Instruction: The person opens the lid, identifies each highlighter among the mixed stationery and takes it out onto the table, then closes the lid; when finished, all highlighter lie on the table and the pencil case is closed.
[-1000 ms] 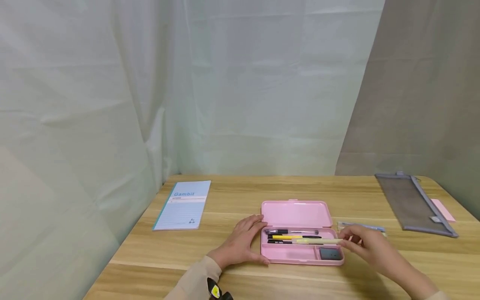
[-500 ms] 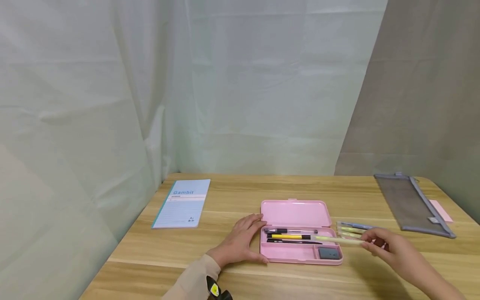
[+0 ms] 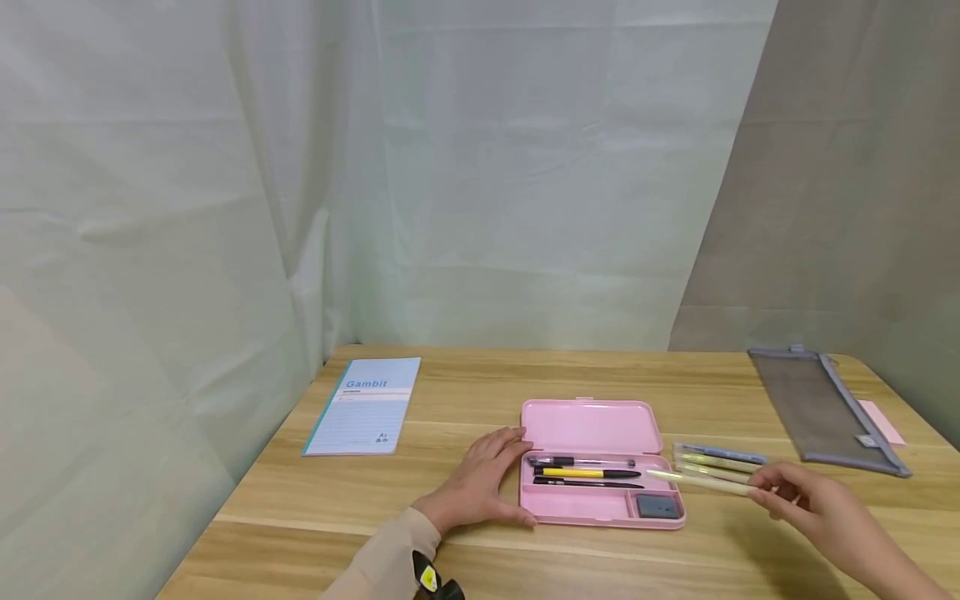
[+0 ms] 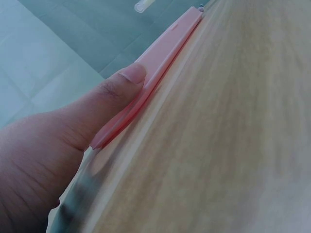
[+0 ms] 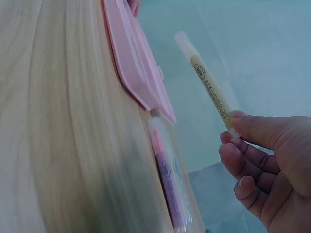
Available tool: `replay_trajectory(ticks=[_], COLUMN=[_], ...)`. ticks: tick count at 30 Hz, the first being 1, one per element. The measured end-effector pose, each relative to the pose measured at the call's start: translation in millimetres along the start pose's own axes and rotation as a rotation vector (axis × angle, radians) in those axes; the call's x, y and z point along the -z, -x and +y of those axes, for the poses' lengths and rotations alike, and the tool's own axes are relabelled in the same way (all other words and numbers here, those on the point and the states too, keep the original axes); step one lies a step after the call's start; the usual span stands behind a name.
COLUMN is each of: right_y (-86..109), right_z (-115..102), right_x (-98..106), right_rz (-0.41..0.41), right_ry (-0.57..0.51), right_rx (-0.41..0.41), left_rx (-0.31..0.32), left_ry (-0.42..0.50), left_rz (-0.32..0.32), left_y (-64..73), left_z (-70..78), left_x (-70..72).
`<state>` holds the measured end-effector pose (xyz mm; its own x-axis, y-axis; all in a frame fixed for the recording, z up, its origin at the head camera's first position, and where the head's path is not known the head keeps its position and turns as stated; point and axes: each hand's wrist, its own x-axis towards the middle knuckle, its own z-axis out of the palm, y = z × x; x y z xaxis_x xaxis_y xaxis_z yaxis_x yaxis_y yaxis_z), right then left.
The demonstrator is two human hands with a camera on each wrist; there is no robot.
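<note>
My right hand (image 3: 810,504) pinches one end of a pale yellow highlighter (image 3: 701,482), between thumb and fingers in the right wrist view. The highlighter is tilted above the table, its far end near the right end of an open pink pencil case (image 3: 577,504). My left hand (image 3: 480,483) rests against the case's left end with fingers extended, and its thumb (image 4: 133,74) touches the front side. Inside the case lie a clear pen with a black grip (image 3: 581,462), a yellow and black pen (image 3: 588,473), a slim black pen (image 3: 588,483) and a dark eraser (image 3: 657,507).
Several highlighters (image 3: 723,454) lie right of the case, partly behind my right hand; one looks pink-purple (image 5: 167,179). A grey mesh zip pouch (image 3: 821,408) lies at the back right over a pink item (image 3: 882,422). A notebook (image 3: 363,408) lies at left.
My right hand has moved right with the pale highlighter, from over the pens in the case to beyond its right end. My left hand stays at the case.
</note>
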<state>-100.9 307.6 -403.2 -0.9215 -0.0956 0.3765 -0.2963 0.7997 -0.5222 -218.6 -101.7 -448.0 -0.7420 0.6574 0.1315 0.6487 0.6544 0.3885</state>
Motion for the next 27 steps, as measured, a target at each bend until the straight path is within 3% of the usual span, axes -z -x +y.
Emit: replay_trajectory(ticks=[12, 27], right_y=[11.7, 22.0], right_z=[19.5, 38.7], right_x=[6.1, 6.6], right_rz=[-0.013, -0.003], right_ry=[0.057, 0.046], right_rx=[-0.09, -0.129], left_rx=[0.006, 0.003], left_ry=[0.012, 0.011], left_rz=[-0.002, -0.001], left_y=[-0.5, -0.6], left_z=[0.1, 0.0], left_x=[0.5, 0.0])
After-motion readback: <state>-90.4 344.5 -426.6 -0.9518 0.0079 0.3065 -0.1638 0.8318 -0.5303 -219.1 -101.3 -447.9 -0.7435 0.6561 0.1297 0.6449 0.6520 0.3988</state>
